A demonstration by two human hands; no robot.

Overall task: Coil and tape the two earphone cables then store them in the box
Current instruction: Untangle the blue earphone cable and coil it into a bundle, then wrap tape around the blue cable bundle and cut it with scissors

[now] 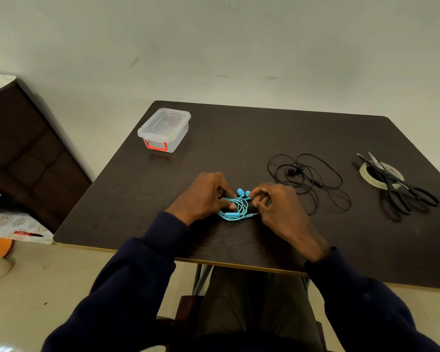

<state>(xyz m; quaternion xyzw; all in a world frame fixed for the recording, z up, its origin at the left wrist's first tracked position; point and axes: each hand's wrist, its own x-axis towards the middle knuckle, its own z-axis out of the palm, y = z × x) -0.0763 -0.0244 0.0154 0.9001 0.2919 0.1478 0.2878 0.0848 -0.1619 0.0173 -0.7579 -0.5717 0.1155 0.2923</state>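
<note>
A blue earphone cable (235, 209) lies in a small coil on the dark table (239, 138), its two earbuds sticking up at the far side. My left hand (203, 196) pinches the coil's left side. My right hand (277, 209) pinches its right side near the plug. A black earphone cable (308, 179) lies loose and spread out to the right. A clear plastic box (164, 129) with a shut lid and a red latch stands at the table's far left.
A roll of tape (366, 172) lies near the right edge with black scissors (401, 189) across it. A dark wooden cabinet (23, 148) stands on the left beside the table. The wall runs behind the table's far edge.
</note>
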